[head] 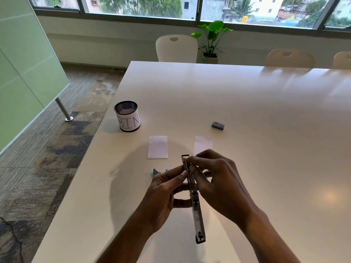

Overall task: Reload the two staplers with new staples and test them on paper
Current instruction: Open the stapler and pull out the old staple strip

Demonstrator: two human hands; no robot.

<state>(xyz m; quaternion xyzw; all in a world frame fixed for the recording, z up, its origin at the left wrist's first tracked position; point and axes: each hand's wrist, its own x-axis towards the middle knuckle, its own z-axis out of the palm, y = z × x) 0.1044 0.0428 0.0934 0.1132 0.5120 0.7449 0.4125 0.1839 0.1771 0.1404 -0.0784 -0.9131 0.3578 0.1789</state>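
Opened stapler (198, 221) pinched by left grip (163, 196) and right grip (218, 179); papers (157, 147), bin (127, 116), perhaps staple box (218, 125) beyond.

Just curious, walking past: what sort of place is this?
Probably an office meeting room: a long white table, shell chairs along its far side, and a green glass partition.

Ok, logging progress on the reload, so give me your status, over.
Left grip and right grip both pinch the opened stapler. Staple box lies apart, beyond the paper slips. Nothing in the way.
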